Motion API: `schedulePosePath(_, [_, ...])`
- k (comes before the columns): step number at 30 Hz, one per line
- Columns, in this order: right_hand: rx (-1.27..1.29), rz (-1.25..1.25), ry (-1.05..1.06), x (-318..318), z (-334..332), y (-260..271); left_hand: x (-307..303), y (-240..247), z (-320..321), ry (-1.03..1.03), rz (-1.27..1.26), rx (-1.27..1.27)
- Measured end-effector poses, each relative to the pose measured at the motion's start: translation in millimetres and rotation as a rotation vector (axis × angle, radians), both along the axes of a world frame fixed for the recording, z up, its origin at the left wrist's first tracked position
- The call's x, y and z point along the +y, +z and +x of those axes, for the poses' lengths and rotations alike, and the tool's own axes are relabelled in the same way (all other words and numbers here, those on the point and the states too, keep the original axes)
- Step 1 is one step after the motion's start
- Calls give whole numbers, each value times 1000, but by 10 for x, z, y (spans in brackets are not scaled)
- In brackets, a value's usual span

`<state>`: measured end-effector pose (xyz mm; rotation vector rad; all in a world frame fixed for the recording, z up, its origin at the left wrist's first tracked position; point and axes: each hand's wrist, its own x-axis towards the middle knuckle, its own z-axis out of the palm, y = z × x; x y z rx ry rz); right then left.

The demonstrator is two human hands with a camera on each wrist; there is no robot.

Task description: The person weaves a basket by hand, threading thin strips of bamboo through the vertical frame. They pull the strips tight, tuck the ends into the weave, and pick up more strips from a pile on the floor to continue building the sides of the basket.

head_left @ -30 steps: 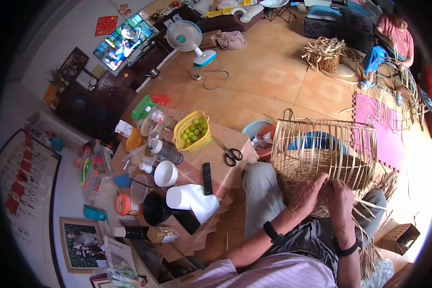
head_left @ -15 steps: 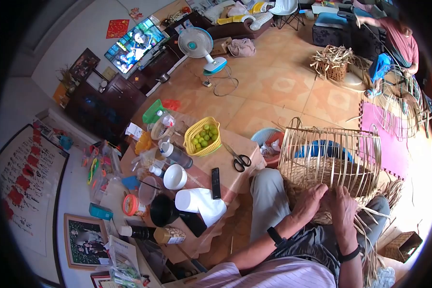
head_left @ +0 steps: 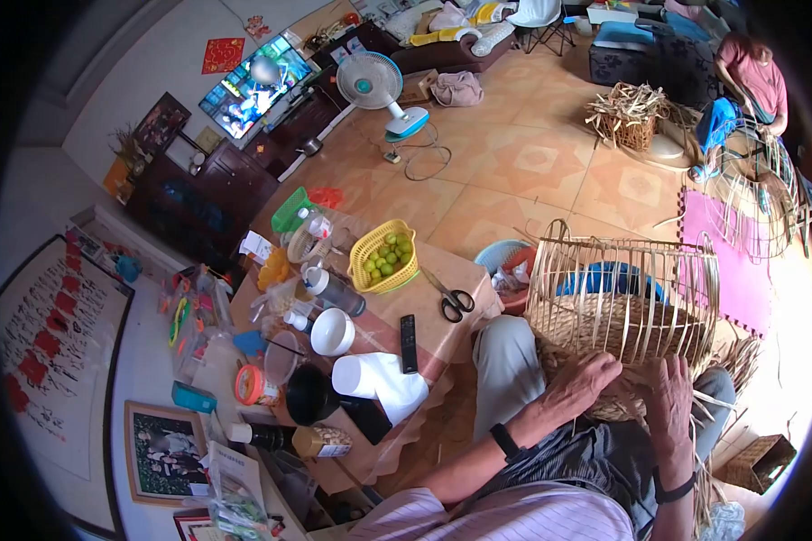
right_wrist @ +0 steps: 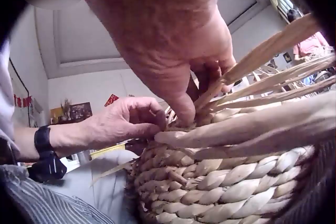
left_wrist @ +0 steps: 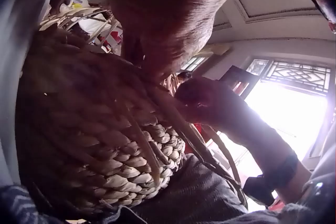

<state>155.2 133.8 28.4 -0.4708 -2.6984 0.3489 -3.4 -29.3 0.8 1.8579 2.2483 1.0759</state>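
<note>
A partly woven basket (head_left: 595, 329) lies on its side across the lap, with thin upright stakes round a braided straw body. My left hand (head_left: 579, 389) bends over its near edge, and in the right wrist view the thumb and index finger pinch the weave beside a straw strand's end. My right hand (head_left: 669, 406) is a little to the right on the same edge. In the right wrist view its thumb presses the weave and its curled fingers hold a flat straw strand (right_wrist: 273, 50). Loose strands (left_wrist: 173, 116) hang over the braided side in the left wrist view.
On the table at left are scissors (head_left: 454, 302), a remote control (head_left: 409, 343), a yellow basket (head_left: 361, 248) of green fruit and a white bowl (head_left: 332, 332). Beyond stands a fan (head_left: 370, 86). A seated person (head_left: 753, 81) handles another stake frame at upper right.
My right hand has moved right, widening the gap between my hands at the basket edge. The person at upper right stretched out an arm, then drew it back. The head view has shifted slightly.
</note>
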Motion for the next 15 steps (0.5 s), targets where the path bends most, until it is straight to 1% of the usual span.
schedulePosePath(2, [45,6,9,14,6,-5,38,53,52,55,-75,-94])
schedulePosePath(3, [26,6,17,28,14,-16,65,79,65,81,-111,-140])
schedulePosePath(6, [-27,17,48,93,44,-83,120,75,76,120,-7,-264])
schedulePosePath(8, [-58,35,76,86,104,-137,146,80,45,149,-64,-370])
schedulePosePath(9, [-93,7,62,57,127,-177,153,79,35,164,-92,-422])
schedulePosePath(12, [-219,-77,22,-85,193,-286,159,-52,25,146,73,-302])
schedulePosePath(15, [-161,-79,73,-245,262,-114,127,-92,-30,90,30,-297])
